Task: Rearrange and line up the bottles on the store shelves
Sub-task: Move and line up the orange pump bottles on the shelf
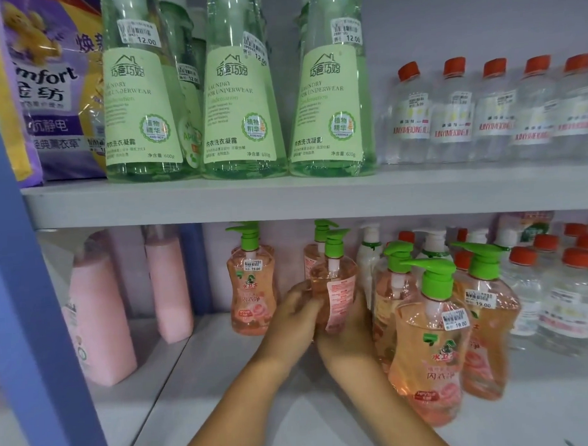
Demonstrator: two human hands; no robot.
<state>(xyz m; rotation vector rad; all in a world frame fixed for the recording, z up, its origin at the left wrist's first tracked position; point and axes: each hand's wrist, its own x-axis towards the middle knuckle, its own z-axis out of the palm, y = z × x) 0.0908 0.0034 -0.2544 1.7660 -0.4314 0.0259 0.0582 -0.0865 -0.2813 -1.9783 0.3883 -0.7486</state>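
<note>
Hands meet on the lower shelf (224, 358): left hand (294, 318) and right hand (348, 334) both wrap one pink pump bottle (334, 281), its side label facing out. Five more pink pump bottles stand around it. Above, three green bottles (240, 101) front the upper shelf (192, 199), beside five red-capped clear bottles (455, 113).
</note>
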